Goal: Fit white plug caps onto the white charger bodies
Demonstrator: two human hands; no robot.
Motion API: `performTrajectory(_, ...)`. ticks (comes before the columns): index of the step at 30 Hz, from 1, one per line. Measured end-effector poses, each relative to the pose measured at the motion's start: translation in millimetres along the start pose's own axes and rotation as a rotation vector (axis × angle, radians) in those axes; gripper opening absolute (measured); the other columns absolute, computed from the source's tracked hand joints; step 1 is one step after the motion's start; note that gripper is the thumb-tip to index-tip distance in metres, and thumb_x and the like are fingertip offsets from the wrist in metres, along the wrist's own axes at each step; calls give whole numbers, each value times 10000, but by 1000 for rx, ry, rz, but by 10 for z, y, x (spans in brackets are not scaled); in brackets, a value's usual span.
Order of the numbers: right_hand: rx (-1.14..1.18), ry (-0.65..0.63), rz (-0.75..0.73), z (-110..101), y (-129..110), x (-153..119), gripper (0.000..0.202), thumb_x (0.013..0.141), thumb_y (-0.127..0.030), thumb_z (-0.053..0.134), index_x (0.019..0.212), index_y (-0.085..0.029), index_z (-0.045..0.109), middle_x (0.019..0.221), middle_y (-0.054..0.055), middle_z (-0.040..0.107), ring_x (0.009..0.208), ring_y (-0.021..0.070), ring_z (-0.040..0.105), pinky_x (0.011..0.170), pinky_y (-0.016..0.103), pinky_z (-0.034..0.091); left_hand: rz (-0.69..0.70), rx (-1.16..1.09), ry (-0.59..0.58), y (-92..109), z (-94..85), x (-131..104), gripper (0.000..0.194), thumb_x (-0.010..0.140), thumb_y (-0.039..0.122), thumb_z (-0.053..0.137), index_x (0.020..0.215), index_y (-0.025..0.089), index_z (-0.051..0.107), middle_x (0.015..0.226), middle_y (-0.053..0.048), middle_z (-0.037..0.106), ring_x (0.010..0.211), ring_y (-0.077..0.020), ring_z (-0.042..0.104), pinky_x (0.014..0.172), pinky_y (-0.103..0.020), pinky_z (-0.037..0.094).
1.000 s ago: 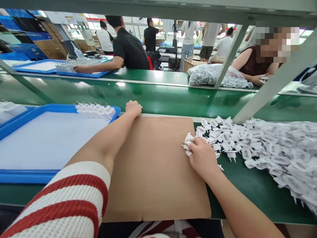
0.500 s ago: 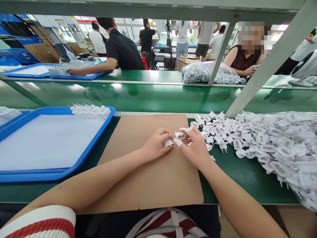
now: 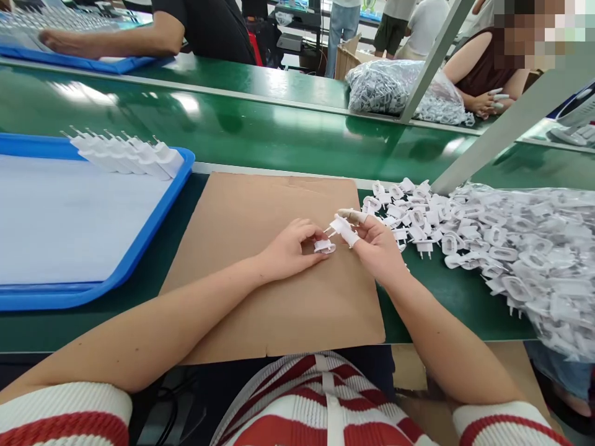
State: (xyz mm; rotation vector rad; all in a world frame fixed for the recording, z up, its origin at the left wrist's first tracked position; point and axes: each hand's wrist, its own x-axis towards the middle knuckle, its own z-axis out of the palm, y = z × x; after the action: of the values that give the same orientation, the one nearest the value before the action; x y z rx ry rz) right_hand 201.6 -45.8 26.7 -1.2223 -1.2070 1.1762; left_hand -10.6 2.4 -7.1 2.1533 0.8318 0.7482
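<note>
Above the brown cardboard sheet (image 3: 260, 217), my left hand (image 3: 294, 248) pinches a small white plug housing (image 3: 325, 246) between thumb and fingers. Close beside it on the right, my right hand (image 3: 375, 244) grips another white plug housing (image 3: 341, 225), its two pins pointing left toward my left hand. Pale covers wrap the thumb and a finger of my right hand. Just past that hand lies a loose heap of white plug housings (image 3: 409, 210). The two held pieces are near each other, and I cannot tell whether they touch.
At left is a blue tray (image 3: 139, 266) lined with white, holding a row of white plugs (image 3: 125, 153) at its back corner. A clear bag of housings (image 3: 548, 266) spreads at right. A slanted metal post (image 3: 502, 124) rises behind the heap. Co-workers sit across the green bench (image 3: 260, 139).
My view has tilted down and shifted. The housing in my left hand has turned and shows its oval end; the one in my right hand shows its pins more plainly.
</note>
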Motion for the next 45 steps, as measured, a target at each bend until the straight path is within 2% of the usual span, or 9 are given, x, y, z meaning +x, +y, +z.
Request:
performTrajectory(3,36,-1,-14,24,40,-1,469,772,-402,862,1187,-235,719,1239,83,752,1141,256,724,975,418,621,-25,-38,76,45,-8,-5,532,795,390,859,1256,232,645,1154,-63,662,1115,-260,568,959,-396,493)
performTrajectory(5,26,-16,-53,38,71,-19,443,807,-343,830,1220,-243,704,1235,78,755,1161,257,721,995,427,616,-32,-85,127,86,-14,-14,597,817,393,847,1342,245,605,1239,-72,657,1165,-264,561,978,-404,483)
performTrajectory(10,-188,-31,-249,65,128,-137,548,879,-161,687,1400,-308,603,1276,72,738,1149,251,732,1005,458,614,50,-169,200,136,-18,-41,258,952,310,722,1199,241,689,1067,-45,727,1064,-221,584,951,-376,485)
performTrajectory(16,-325,22,-440,95,85,-218,511,902,-152,662,1384,-318,617,1285,74,696,1114,240,726,911,409,641,296,-64,351,187,-19,-47,210,927,195,714,1131,229,678,1010,-40,744,960,-212,623,912,-386,504)
performTrajectory(22,-87,-30,-288,134,-33,-258,293,992,-247,629,1261,-324,715,1082,27,752,927,176,739,845,354,644,474,272,552,201,-62,-67,257,900,152,688,1095,318,676,1046,18,779,964,-225,659,893,-411,492)
performTrajectory(26,37,-57,-268,152,-66,-265,212,929,-247,741,1119,-332,779,1053,12,750,923,169,729,848,342,642,543,442,623,185,-74,-95,313,857,156,727,1089,358,669,1017,37,782,971,-237,640,826,-404,471)
performTrajectory(33,1,-22,-386,136,-56,-250,222,905,-200,759,1080,-334,783,1016,17,736,972,175,707,870,347,643,485,373,747,246,-65,-69,339,841,216,726,1140,298,589,1171,-52,703,996,-257,628,861,-429,493)
performTrajectory(40,-26,26,-403,164,-81,-255,153,887,-231,775,1018,-310,773,1069,32,737,1030,203,714,878,382,656,433,238,653,295,-60,-116,449,789,200,663,1217,279,554,1214,-81,677,1067,-307,628,956,-507,463)
performTrajectory(45,-47,26,-387,166,-77,-259,127,890,-249,774,1005,-302,769,1070,41,735,998,208,722,792,363,668,386,212,581,320,-67,-150,352,844,283,630,1191,289,569,1059,-48,714,1060,-305,637,973,-521,427)
